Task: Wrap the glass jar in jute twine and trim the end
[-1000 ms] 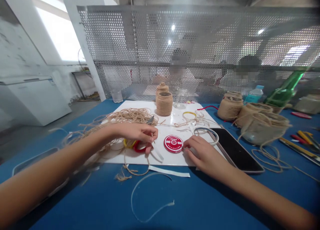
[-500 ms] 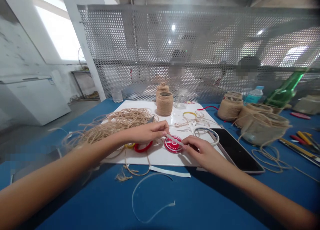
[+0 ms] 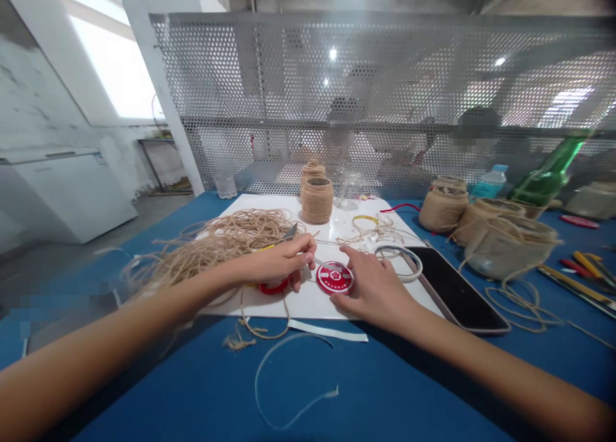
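Strip (image 3: 325,263) in left fingers (image 3: 303,258), red lid (image 3: 333,277) beside right fingers (image 3: 344,303)

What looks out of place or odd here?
The twine heap looks messy, sprawling past the left edge of the white board. In front, on the blue table, a frayed twine end and curled clear strip lie like scraps. The red disc lies flat.

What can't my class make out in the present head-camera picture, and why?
In the head view:
White strip: one end hidden by the left hand.
Red loop, grey blade: that hand hides whether they join.
Red lid: lettering too small to read.
Rear wrapped jar: lower part behind the front jar.
Yellow tools: blurred, cut off by the right edge.
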A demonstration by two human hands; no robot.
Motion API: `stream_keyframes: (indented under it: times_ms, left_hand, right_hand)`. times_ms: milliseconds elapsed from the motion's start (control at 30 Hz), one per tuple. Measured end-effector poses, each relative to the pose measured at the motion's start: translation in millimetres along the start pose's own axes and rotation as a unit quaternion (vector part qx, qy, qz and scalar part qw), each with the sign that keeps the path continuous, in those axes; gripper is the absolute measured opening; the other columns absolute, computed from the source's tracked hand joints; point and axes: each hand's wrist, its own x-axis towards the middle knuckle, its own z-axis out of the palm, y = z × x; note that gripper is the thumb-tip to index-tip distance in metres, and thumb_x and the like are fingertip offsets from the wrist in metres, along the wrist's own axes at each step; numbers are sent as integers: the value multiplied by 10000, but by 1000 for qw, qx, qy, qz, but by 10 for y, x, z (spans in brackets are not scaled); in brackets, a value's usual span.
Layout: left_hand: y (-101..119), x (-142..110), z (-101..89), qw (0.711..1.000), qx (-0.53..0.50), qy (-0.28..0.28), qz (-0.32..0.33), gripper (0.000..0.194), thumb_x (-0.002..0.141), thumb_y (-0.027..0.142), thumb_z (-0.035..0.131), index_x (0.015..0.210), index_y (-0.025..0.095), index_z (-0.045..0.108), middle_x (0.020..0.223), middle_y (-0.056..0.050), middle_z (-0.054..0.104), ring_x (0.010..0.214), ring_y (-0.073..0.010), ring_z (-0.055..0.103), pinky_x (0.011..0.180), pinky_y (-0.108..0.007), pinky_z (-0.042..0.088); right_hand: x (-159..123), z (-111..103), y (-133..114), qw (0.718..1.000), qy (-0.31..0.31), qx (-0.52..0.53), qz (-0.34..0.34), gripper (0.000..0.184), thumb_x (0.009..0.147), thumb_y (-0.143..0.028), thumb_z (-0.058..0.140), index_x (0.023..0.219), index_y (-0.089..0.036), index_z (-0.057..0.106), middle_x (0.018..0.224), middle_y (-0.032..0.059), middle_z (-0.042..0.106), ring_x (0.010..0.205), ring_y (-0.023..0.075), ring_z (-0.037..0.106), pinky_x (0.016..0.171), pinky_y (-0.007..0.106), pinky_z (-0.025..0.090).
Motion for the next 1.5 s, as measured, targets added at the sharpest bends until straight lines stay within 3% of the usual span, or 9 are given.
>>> stream_keyframes:
  times_ms: [167,333,567,633,767,967,1133,1267,1500]
  left_hand:
    - [-12,-30,-11,1000,-25,1,-2,168,913,350,303,861,190,298,814,-3,507,605,-77,560,574,-228,419]
    - [20,-19,1,999,-44,-2,6,169,905,337,328,838,184,308,836,-12,502,628,-83,558,591,-239,427]
    - [52,-15,90,999,-24,-15,25,134,900,302,359,840,183,370,793,22,466,647,-81,547,612,-236,428]
    - [69,-22,133,1000,-17,-1,22,135,894,303,374,836,182,385,755,27,469,624,-76,523,567,-214,408]
    - [138,-6,237,998,-41,47,20,123,871,274,415,801,173,404,658,45,457,552,-60,473,515,-185,370]
    - [189,81,382,989,-72,128,-1,121,823,264,445,754,165,438,565,59,459,488,-62,445,505,-189,359]
    - [116,97,518,983,42,165,-73,191,781,340,481,743,161,534,568,43,518,479,-78,439,463,-190,312]
    - [49,90,617,969,147,187,-66,225,763,367,498,684,163,550,581,33,540,544,-98,469,483,-195,298]
    - [40,96,689,937,276,209,-41,164,782,302,476,711,175,554,675,12,573,625,-120,498,537,-217,318]
  right_hand:
    - [39,-30,84,1000,-8,14,7,680,681,-359,545,1292,-186,303,1133,161,533,1010,325,474,781,450,284]
    - [28,-111,150,996,-60,67,1,660,672,-283,528,1280,-199,284,1201,149,480,1050,316,446,784,434,291]
    - [-59,-198,128,990,-83,109,-21,691,580,-192,577,1225,-228,331,1231,121,418,1102,302,400,859,468,285]
    - [-72,-266,138,988,-81,129,-30,584,619,-177,561,1177,-216,393,1192,110,453,1079,276,421,857,441,311]
    - [-49,-427,205,980,-77,175,-56,155,777,-195,482,896,-205,580,943,53,597,921,200,501,819,352,363]
    - [-20,-488,350,963,-104,248,-10,165,824,-278,488,761,-195,617,790,17,630,775,162,541,723,291,390]
    - [-62,-426,388,967,-123,222,-6,173,815,-256,490,741,-190,632,733,11,625,718,152,529,676,281,380]
    - [-99,-360,361,979,-125,157,-42,207,815,-231,470,721,-176,645,696,20,630,676,150,517,623,278,336]
    - [-162,-314,341,991,-97,42,-88,207,834,-202,446,710,-187,611,714,0,626,730,157,500,688,329,234]
